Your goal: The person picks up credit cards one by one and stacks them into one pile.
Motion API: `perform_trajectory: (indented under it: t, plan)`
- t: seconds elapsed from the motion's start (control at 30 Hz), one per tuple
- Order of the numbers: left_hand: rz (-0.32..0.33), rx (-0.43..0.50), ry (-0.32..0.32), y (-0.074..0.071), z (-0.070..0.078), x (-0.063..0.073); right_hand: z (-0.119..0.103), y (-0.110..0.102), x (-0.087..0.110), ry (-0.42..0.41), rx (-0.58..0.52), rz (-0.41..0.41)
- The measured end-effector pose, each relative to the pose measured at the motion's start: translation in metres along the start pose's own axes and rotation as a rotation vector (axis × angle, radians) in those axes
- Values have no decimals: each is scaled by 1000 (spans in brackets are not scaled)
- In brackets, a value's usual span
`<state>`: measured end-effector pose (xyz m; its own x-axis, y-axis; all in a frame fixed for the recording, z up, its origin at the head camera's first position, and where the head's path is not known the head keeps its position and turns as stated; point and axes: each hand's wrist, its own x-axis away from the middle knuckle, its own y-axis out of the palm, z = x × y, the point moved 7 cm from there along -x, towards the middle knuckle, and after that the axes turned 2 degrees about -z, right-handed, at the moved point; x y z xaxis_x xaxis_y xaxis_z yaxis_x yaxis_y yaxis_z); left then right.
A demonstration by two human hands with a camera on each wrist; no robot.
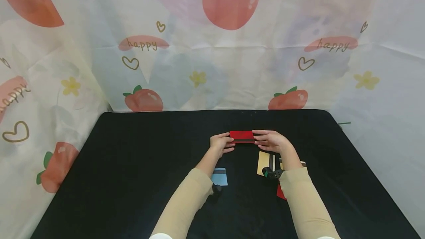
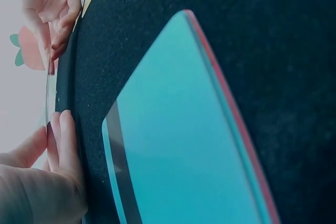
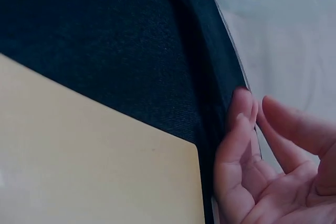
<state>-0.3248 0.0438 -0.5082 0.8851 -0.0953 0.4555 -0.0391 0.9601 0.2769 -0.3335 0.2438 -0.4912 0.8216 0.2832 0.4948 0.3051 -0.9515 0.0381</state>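
Observation:
A red card (image 1: 241,137) with a dark stripe along its lower part is held up over the far half of the table. My left hand (image 1: 220,144) pinches its left end between thumb and fingers. At the opposite end, my right hand (image 1: 273,141) grips the card the same way. Both wrist views show the card nearly edge-on, as a thin line (image 2: 48,98) between the hands. Close below the left wrist lies a light blue card (image 2: 163,150) with a dark stripe, a red edge showing along its side.
A pale yellow card (image 1: 264,162) with a dark stripe lies below the right hand. Another card (image 1: 303,164) and a second red card (image 1: 281,193) are partly hidden by the right forearm. The black table (image 1: 149,158) meets a printed cloth (image 1: 186,95) behind.

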Motion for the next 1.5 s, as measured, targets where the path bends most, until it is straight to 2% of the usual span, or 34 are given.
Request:
perform_trajectory:
  t: [0.27, 0.37, 0.53, 0.73, 0.93, 1.17, 1.5]
  plan:
    - [-4, -16, 2, -2, 2, -3, 4, 3, 0, 20, -42, 25]
    - [-17, -23, 18, -3, 4, -3, 4, 5, 0, 10, -45, 21]
    - [-36, -4, 6, -7, 3, -1, 2, 11, 3, -23, -10, 56]
    - [-41, 12, -28, -13, 7, 5, -1, 20, 9, -41, 12, 103]
    - [-48, -14, -39, -21, 10, 11, -7, 30, 15, -92, 29, 85]
    - [-71, -31, -21, -29, 13, 19, -10, 42, 23, -122, 37, 65]
    - [-76, -43, 2, -41, 16, 36, -6, 58, 30, -133, 26, 96]
